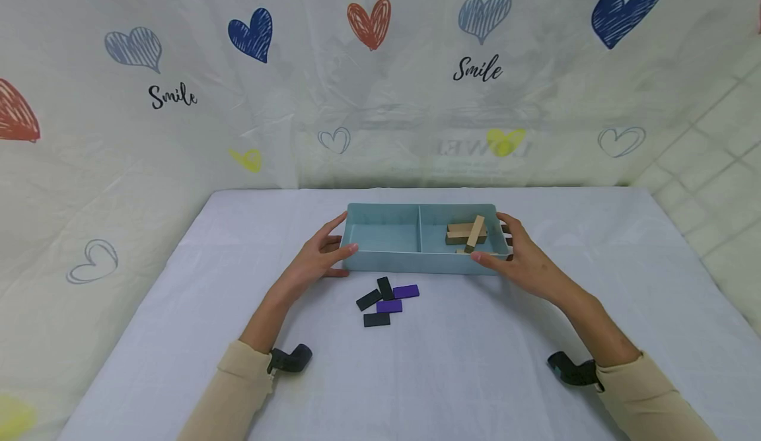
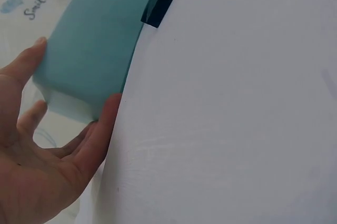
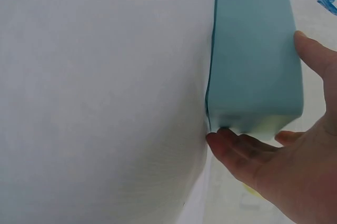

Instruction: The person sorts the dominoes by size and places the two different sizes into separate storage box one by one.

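A light blue tray (image 1: pixel 410 263) with two compartments is gripped at both ends. My left hand (image 1: pixel 315 256) holds its left end, thumb on the front rim and fingers along the end wall; the left wrist view shows that hand (image 2: pixel 58 145) round the tray's corner (image 2: pixel 95 45). At the other end my right hand (image 1: pixel 529 263) holds it the same way, and in the right wrist view the hand (image 3: pixel 284 150) touches the end of the tray (image 3: pixel 258 50). Several wooden blocks (image 1: pixel 458 237) lie in the right compartment, one (image 1: pixel 475 233) leaning over the others. The left compartment holds nothing.
In front of the tray, black blocks (image 1: pixel 377 320) and two purple blocks (image 1: pixel 389 306) lie on the white tablecloth (image 1: pixel 464 368). Behind the table hangs a pale sheet (image 1: pixel 404 98) printed with hearts. Black devices are strapped at both wrists.
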Available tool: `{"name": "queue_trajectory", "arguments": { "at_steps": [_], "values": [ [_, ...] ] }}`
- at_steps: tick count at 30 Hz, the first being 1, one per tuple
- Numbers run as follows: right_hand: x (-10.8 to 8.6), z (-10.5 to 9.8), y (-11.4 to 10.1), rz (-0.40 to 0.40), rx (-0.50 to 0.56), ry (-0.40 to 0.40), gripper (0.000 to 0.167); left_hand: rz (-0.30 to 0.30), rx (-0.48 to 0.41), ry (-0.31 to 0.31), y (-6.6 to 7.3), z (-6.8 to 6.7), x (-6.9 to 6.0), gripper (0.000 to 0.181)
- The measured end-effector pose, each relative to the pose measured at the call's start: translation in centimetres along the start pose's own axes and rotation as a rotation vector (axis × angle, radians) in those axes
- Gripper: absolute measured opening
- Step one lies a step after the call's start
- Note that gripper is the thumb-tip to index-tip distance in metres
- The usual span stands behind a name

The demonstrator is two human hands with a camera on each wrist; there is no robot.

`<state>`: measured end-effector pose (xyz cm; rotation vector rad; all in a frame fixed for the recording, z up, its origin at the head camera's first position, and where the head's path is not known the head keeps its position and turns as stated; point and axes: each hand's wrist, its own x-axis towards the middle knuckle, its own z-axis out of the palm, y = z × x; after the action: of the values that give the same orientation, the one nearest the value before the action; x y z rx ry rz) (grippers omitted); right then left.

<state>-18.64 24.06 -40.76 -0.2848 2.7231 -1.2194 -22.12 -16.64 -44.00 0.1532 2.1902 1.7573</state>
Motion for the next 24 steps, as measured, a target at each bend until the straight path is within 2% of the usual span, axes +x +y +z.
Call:
{"name": "queue_trajectory", "arguments": {
  "at_steps": [4,9,12,17,21,24],
  "values": [
    [-0.1,0.0,-0.1,0.015,0.005,-0.013,0.104,-0.010,0.029,0.012,0.3,0.0,-0.1,0.092],
    [-0.2,0.0,-0.2,0.024,-0.006,-0.028,0.104,-0.070,0.111,0.063,0.7,-0.4,-0.5,0.099],
    [-0.2,-0.1,-0.1,0.031,-0.013,-0.032,0.104,-0.068,0.177,0.107,0.8,-0.6,-0.9,0.089],
    [-0.3,-0.2,0.0,0.044,-0.024,-0.038,0.105,-0.017,0.279,0.150,1.2,-0.8,-2.0,0.060],
    [-0.3,-0.1,0.0,0.046,-0.025,-0.042,0.105,0.018,0.321,0.087,1.6,-0.7,-3.0,0.039],
    [-0.2,-0.1,0.0,0.046,-0.025,-0.045,0.105,0.045,0.345,-0.001,1.7,-0.5,-3.6,0.029]
  ]
}}
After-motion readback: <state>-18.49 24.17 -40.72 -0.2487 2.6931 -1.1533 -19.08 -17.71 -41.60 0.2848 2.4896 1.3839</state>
